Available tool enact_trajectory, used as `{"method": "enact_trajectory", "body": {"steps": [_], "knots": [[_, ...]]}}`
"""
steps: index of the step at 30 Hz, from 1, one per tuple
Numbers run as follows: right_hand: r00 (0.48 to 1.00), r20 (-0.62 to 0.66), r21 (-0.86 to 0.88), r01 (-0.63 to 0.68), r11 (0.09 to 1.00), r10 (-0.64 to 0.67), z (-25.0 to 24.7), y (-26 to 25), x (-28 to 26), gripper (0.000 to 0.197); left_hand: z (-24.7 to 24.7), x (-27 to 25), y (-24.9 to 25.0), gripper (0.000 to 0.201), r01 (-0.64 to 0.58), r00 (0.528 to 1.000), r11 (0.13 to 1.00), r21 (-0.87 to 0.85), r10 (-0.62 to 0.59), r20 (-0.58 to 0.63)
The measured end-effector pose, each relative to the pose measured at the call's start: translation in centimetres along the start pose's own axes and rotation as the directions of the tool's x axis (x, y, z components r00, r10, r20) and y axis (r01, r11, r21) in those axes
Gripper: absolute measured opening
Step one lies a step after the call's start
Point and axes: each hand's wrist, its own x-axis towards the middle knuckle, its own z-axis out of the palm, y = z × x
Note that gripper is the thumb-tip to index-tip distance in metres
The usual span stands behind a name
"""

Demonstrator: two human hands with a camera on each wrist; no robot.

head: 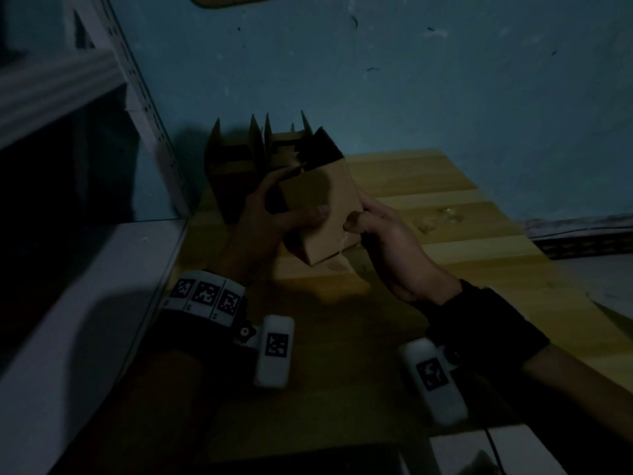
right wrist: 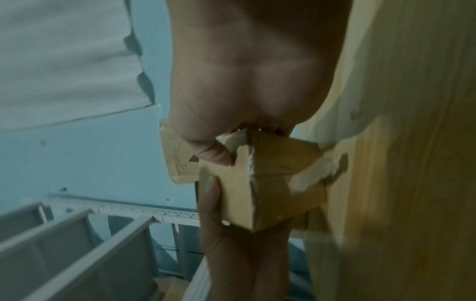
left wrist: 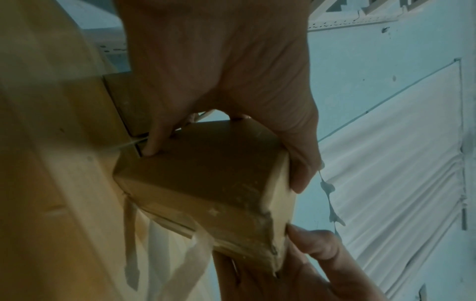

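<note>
A pale blue painted wall (head: pixel 411 80) backs a light wooden plank table (head: pixel 462 207), with a grey metal shelving unit (head: pixel 102 262) to the left. Open brown cardboard boxes (head: pixel 236 159) stand at the table's far edge. Just in front of them, a small brown cardboard box (head: pixel 318 200) is held tilted above the table. The left hand (head: pixel 260 221) grips its side, thumb across the front. The right hand (head: pixel 390 241) pinches its near right edge.

Open cartons (head: pixel 233 173) (flaps up) on wooden table (head: pixel 445 214), beside white shelving (head: pixel 61 80)
</note>
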Motion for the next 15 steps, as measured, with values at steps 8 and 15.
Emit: {"method": "enact_trajectory", "body": {"steps": [8, 15], "knots": [[0.999, -0.034, 0.090, -0.004, 0.996, 0.007, 0.2, -0.1, -0.2, 0.074, 0.6, -0.1, 0.0, 0.097, -0.005, 0.999, 0.995, 0.102, 0.008, -0.035], [1.000, -0.025, 0.010, -0.014, 1.000, 0.014, -0.1, 0.0, 0.0, 0.072, 1.0, -0.7, 0.2, 0.093, -0.044, 0.996, 0.991, 0.130, 0.052, -0.065]]}}
